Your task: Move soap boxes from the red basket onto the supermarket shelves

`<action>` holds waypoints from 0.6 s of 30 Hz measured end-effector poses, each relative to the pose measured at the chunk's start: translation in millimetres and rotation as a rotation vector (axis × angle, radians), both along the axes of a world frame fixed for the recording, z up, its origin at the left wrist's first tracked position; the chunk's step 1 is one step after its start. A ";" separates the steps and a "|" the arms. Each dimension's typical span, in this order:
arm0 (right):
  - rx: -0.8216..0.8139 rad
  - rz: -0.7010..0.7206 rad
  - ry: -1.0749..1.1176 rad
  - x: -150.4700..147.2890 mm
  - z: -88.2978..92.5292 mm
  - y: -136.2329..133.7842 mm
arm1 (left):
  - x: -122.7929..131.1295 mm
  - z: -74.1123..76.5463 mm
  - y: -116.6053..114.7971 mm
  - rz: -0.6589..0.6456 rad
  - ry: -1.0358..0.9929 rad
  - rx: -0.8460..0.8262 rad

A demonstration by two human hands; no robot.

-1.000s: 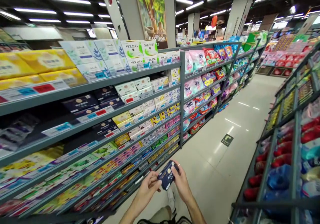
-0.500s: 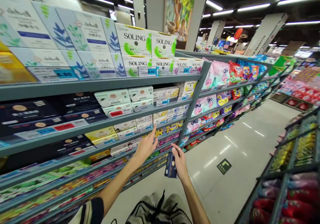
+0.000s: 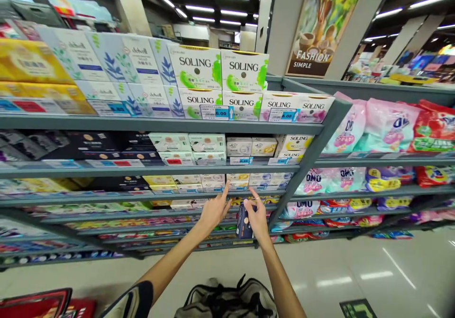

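Navy box (image 3: 243, 222) pinched loosely in right hand (image 3: 258, 218), cd slip. Left hand (image 3: 213, 212) empty, fingers spread nr shelf (image 3: 106, 197), may knock pkts (image 3: 212, 179) off

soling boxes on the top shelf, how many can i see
6: two green boxes side by side on top, two more green under them, two pink boxes to their right. Others may hide behind.

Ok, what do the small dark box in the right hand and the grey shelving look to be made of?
The dark box: likely printed cardboard, slightly glossy; flat faces, sharp edges and light print, pinched in the right hand. The grey shelving: probably painted metal, matte; thin straight rails and a slanted post.
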State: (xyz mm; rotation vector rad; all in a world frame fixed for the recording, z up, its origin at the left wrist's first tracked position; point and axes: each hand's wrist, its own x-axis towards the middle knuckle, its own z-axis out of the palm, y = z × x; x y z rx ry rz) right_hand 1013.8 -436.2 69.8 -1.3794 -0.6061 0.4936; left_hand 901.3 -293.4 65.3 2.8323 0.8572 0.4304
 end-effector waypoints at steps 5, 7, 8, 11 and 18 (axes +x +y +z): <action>0.022 -0.016 0.038 7.2 -7.7 -1.4 | -0.7 -1.8 -7.6 0.032 -0.170 -0.160; 0.008 -0.056 0.082 7.4 -12.2 -1.3 | -8.0 -4.0 -17.2 0.033 -0.298 -0.335; -0.001 -0.081 0.112 6.5 -15.1 -1.3 | -13.2 -6.0 -24.3 0.037 -0.367 -0.468; 0.001 -0.139 0.225 -1.5 -24.4 -2.2 | -32.2 -14.7 -52.3 0.010 -0.565 -0.961; 0.094 0.105 0.389 -39.5 0.4 -13.3 | -65.9 4.4 -78.3 0.184 -0.958 -1.263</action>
